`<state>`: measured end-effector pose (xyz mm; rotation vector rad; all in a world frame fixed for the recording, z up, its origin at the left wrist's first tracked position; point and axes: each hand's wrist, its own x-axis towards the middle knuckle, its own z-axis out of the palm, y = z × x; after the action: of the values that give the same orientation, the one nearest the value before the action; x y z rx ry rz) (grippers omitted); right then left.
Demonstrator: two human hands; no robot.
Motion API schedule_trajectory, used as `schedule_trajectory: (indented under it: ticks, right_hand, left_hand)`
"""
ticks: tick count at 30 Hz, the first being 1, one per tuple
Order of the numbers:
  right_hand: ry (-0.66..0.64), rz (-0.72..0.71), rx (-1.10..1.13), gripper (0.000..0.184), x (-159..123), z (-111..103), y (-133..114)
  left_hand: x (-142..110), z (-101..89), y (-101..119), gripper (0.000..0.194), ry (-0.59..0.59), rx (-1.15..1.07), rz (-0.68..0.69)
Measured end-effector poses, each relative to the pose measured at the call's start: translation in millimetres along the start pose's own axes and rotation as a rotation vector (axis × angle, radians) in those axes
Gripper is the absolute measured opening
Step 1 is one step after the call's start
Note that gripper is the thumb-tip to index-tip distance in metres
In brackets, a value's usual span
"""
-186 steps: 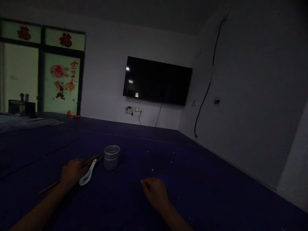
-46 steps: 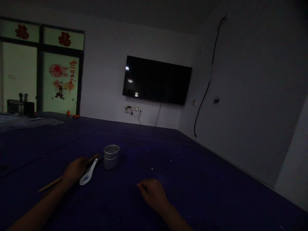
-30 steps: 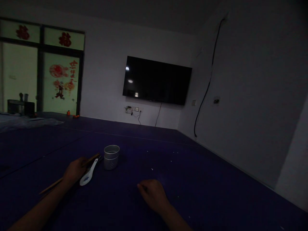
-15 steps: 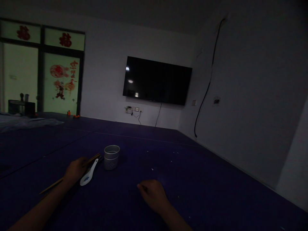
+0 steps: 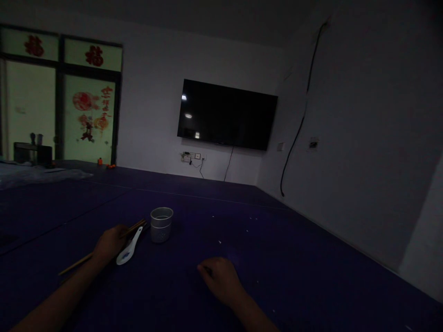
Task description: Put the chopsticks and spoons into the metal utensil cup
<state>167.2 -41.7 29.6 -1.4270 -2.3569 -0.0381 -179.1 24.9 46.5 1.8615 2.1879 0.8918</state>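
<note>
My left hand [image 5: 110, 243] rests on the purple tabletop with its fingers closed round a pair of wooden chopsticks [image 5: 134, 227]. Their other ends stick out behind the wrist. Right beside that hand lies a white spoon [image 5: 129, 249] with a blue mark in its bowl, its handle pointing away from me. A slim dark piece under the chopstick ends is too dim to name. Just beyond the spoon, a grey cup [image 5: 161, 226] stands upright, apart from both hands. My right hand [image 5: 219, 277] is curled in a loose fist on the table, and nothing shows in it.
Small white scraps [image 5: 219, 242] dot the purple tabletop [image 5: 194, 290] on the right. Clear plastic sheeting [image 5: 44, 177] and a dark box [image 5: 32, 153] lie at the far left, with small orange items [image 5: 110, 166] nearby. A television [image 5: 226, 115] hangs on the wall behind.
The view has shifted very slightly. Both hands, the chopsticks, the spoon and the cup keep their places.
</note>
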Motion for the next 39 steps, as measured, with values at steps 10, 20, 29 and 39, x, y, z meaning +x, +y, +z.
schedule_trajectory:
  ticks: [10, 20, 29, 39]
  right_hand:
    - [0.022, -0.036, -0.001, 0.036, -3.0, -0.3, -1.0]
    - [0.024, -0.029, 0.002, 0.034, -0.7, 0.9, -0.2]
    - [0.020, -0.036, -0.005, 0.032, -1.0, 1.0, -1.3]
    - [0.037, -0.031, 0.012, 0.034, -2.8, -0.9, -2.7]
  left_hand:
    - [-1.1, 0.6, 1.3, 0.031, -0.010, 0.020, -0.019]
    - [0.1, 1.6, -0.3, 0.036, -0.019, 0.013, -0.027]
    - [-0.9, -1.9, 2.5, 0.032, -0.002, 0.053, -0.031]
    - [-1.3, -0.8, 2.4, 0.026, 0.019, 0.054, -0.016]
